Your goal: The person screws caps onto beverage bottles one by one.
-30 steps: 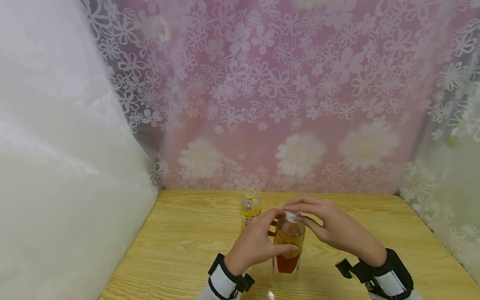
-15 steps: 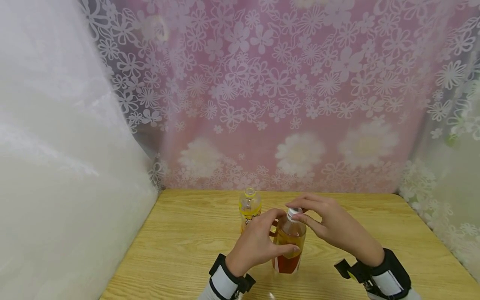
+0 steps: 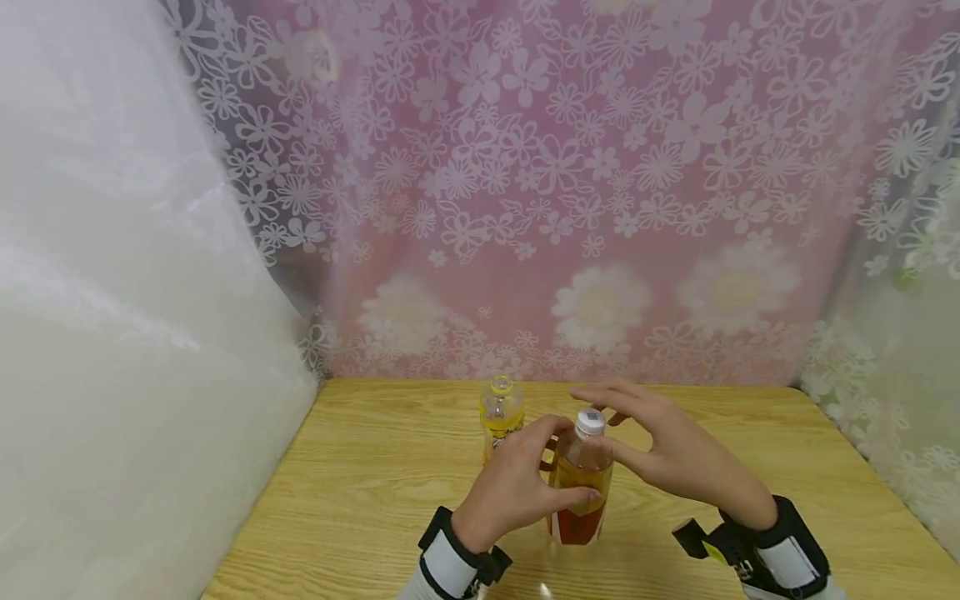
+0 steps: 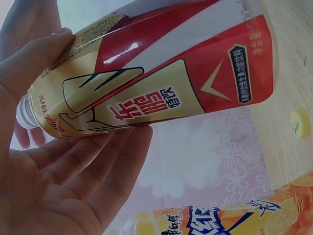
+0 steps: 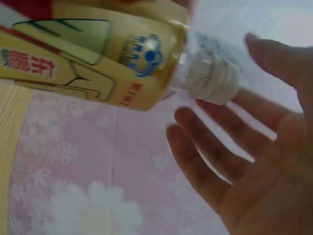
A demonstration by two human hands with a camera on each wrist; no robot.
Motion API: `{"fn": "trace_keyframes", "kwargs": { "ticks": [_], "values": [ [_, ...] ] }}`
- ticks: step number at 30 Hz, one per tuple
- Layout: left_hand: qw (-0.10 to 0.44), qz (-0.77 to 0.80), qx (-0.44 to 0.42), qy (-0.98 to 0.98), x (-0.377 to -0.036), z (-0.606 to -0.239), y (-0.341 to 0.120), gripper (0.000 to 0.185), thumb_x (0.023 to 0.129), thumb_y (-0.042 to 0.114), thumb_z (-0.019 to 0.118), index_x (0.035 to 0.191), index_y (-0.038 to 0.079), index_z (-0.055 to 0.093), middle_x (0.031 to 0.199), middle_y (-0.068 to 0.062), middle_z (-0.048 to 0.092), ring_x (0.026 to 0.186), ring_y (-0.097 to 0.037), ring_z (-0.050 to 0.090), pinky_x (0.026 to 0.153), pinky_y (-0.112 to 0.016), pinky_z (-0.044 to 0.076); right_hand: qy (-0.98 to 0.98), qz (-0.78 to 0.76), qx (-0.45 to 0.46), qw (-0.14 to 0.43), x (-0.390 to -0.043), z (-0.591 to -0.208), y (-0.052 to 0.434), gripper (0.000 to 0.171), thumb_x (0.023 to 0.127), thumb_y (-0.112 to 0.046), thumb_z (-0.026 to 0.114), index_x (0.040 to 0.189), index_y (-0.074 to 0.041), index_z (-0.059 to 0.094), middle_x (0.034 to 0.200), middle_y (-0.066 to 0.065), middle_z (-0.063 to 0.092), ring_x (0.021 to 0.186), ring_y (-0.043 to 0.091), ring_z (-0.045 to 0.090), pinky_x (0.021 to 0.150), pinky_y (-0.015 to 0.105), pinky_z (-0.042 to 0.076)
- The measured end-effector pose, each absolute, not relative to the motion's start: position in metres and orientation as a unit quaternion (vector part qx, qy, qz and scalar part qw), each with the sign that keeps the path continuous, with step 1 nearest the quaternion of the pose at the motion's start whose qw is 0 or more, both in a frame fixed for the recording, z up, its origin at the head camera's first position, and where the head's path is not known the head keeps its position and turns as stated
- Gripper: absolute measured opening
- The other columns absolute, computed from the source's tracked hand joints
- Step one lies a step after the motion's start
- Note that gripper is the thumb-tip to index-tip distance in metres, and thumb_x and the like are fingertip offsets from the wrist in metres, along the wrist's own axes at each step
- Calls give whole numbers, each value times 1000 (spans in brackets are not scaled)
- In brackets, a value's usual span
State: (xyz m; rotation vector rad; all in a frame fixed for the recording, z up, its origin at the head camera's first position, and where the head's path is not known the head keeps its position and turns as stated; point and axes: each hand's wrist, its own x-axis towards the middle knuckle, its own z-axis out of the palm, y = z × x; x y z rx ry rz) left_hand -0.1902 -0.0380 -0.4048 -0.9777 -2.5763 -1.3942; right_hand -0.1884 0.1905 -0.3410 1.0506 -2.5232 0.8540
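My left hand (image 3: 513, 479) grips a drink bottle (image 3: 581, 500) round its upper body, thumb on the near side and fingers behind. The bottle stands upright on the table and has a red and gold label (image 4: 161, 88). A white cap (image 3: 590, 422) sits on its neck. My right hand (image 3: 660, 433) is spread around the cap, thumb on one side and fingers on the other. In the right wrist view those fingers (image 5: 205, 142) are loosely extended and a gap separates the thumb from the cap (image 5: 215, 76).
Behind my left hand stands an orange-labelled bottle (image 3: 502, 412) with an uncapped mouth. A yellow cap (image 4: 300, 122) lies on the wooden table (image 3: 360, 467). A pink floral curtain (image 3: 525, 208) hangs along the back, with pale sheeting (image 3: 150, 333) at the left.
My right hand's fingers have spread away from the white cap, whose top now shows. The left hand keeps its hold, and the bottle has barely moved.
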Motion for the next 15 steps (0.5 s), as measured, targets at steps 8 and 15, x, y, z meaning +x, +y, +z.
{"fn": "trace_keyframes", "kwargs": {
  "ticks": [8, 15],
  "values": [
    [40, -436, -326, -838, -190, -406, -38, 69, 80, 48, 85, 137, 28, 52, 123, 11, 61, 103, 0, 62, 78, -17, 56, -878, 256, 359, 185, -192, -345, 187, 61, 85, -36, 82, 141, -27, 59, 106, -15, 56, 89, 3, 53, 69, 25, 48],
    [32, -440, -324, -837, -190, -406, -37, 70, 81, 49, 83, 138, 27, 51, 126, 10, 61, 105, -1, 62, 80, -18, 56, -854, 329, 385, 122, -188, -344, 191, 63, 94, -17, 76, 150, -26, 50, 140, -7, 55, 114, 10, 58, 86, 31, 56]
  ]
}}
